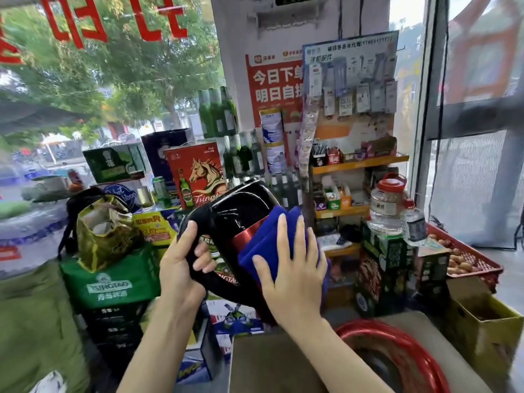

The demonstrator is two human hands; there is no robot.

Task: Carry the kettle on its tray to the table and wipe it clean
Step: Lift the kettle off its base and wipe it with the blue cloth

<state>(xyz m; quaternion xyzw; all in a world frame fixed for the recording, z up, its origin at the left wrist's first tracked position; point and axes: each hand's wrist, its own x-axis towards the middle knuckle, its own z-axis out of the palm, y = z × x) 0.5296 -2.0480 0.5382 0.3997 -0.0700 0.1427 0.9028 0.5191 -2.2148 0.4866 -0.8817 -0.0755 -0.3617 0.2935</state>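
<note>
A glossy black kettle (238, 211) with a red band is held up in the air, tilted, in the middle of the head view. My left hand (181, 265) is closed around its black handle. My right hand (295, 268) presses a folded blue cloth (263, 239) flat against the kettle's side, fingers spread over the cloth. Below, at the bottom right, lies a round red tray (408, 355) on the brownish table (272, 364). The kettle's lower part is hidden behind my right hand and the cloth.
Stacked beer cartons (110, 282) and a gold bag (105, 228) stand at the left. A shelf rack with small goods (357, 163) rises behind the kettle. A large clear jar (385, 205) and a red crate of eggs (467, 259) are at the right, a cardboard box (487, 321) below them.
</note>
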